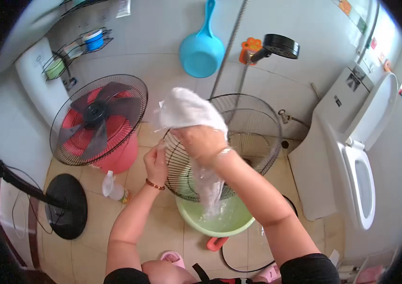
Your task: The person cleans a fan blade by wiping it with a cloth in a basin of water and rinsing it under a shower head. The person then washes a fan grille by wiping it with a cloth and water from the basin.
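My right hand (204, 143) grips a white cloth (189, 109). Part of the cloth bulges above my fist and a wet length hangs down toward the light green basin (220, 231), which has water in it. A black wire fan guard (269, 161) is tilted up over the basin. On its left side, the fingers of my left hand (156, 163) are closed around the rim. My right forearm crosses in front of the guard and hides part of its wires.
Left stand a pink bucket (127, 154) with fan blades (96, 111) in another guard on top, a spray bottle (113, 189) and a fan base (68, 206). Right is a toilet (324, 165). A blue dipper (202, 54) and shower head (281, 46) hang behind.
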{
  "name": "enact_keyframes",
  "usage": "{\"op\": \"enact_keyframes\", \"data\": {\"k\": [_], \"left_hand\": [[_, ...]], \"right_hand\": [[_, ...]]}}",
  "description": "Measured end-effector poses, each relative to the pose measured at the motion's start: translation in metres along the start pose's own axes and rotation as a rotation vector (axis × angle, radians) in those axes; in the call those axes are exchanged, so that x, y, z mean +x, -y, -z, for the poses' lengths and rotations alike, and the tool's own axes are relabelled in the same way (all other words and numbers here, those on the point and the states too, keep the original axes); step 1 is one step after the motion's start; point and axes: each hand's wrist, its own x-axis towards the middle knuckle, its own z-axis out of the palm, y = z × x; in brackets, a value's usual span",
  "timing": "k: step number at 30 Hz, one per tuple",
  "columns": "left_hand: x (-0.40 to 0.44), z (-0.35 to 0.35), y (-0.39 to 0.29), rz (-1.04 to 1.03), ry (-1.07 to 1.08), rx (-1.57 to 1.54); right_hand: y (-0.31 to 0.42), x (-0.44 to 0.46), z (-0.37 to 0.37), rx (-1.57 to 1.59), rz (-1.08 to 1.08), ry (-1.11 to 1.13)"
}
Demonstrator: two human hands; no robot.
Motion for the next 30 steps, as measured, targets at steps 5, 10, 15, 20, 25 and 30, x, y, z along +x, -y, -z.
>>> {"op": "enact_keyframes", "data": {"k": [5, 10, 15, 20, 25, 30], "left_hand": [[0.000, 0.004, 0.008, -0.054, 0.028, -0.048], [-0.004, 0.008, 0.008, 0.048, -0.017, -0.025], [-0.015, 0.026, 0.040, 0.154, -0.260, -0.086], [-0.018, 0.019, 0.045, 0.137, -0.333, -0.203], [-0.027, 0.021, 0.051, 0.244, -0.284, -0.338], [0.004, 0.013, -0.016, 0.333, -0.020, -0.307]], "right_hand": [[-0.021, -0.003, 0.025, -0.099, -0.001, -0.357], [-0.059, -0.041, 0.004, -0.025, -0.518, -0.552], [-0.139, -0.159, -0.092, 0.366, -1.164, -0.701], [-0.104, -0.228, -0.160, 0.397, -1.234, -0.697], [-0.066, -0.279, -0.188, -0.010, -1.021, 0.681], [-0.086, -0.275, -0.153, -0.087, -0.672, 0.974]]}}
